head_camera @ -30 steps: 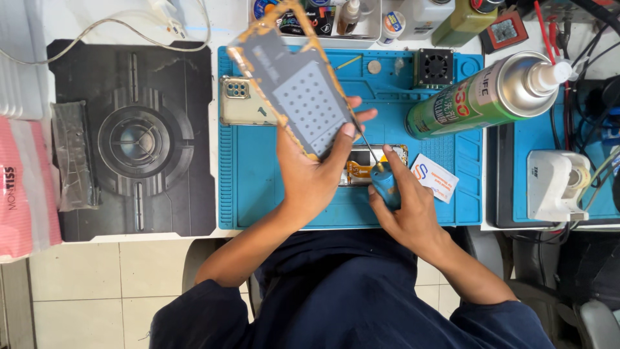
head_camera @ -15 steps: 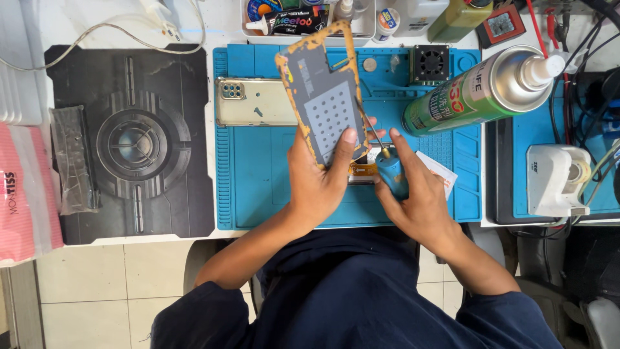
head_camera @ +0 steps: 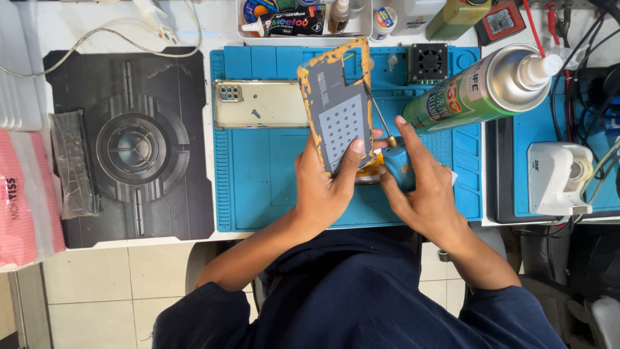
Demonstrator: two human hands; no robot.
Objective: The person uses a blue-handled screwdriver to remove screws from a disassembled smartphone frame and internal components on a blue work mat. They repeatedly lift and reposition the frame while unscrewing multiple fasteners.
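- Left hand grasps a grey phone panel with yellow adhesive residue along its rim, fingers wrapped on the lower end, thumb pressed on the face. The panel stands tilted up over the middle of the blue work mat.
- Right hand is clenched around a blue-handled screwdriver; its thin shaft runs up to the panel's right edge, tip touching or just beside the rim.
- Judged step: working at the panel's edge with the tool, probably at the adhesive or a fixing there. Which of these, I cannot tell.
- Next move, as a judgement: a steady left-hand grip and a small, controlled tip motion along the rim, so the shaft does not slip across the face.
- A phone in a clear case lies flat near the mat's upper left part, just left of the panel and partly behind it.
- A green spray can lies on its side at the mat's upper right corner, near the right hand.
- A small black fan sits at the mat's top edge.
- Hidden: an orange-yellow part under both hands is mostly covered; its kind is unclear.
- The tool's tip is too small to read.
- The black mat on the left is well apart from both hands.
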